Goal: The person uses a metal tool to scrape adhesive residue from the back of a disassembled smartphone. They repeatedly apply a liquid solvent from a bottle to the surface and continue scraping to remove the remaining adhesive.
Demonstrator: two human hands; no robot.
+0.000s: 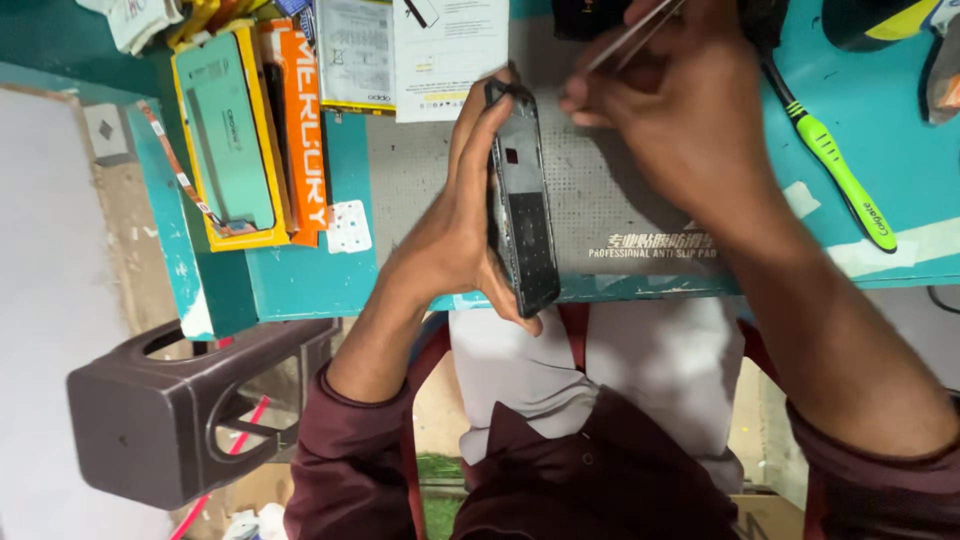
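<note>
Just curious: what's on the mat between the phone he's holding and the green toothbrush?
In the head view, his right hand with tweezers sits between the phone and toothbrush, over the grey mat.

Phone [522,215] looked glossy black glass; tweezers [632,38] shiny metal; anti-slip mat [600,190] matt grey, dotted; toothbrush [838,165] smooth green plastic.

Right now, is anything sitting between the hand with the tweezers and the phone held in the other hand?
Nothing visible. The right hand holds tweezers just above the phone, gripped on edge by the left hand.
</note>
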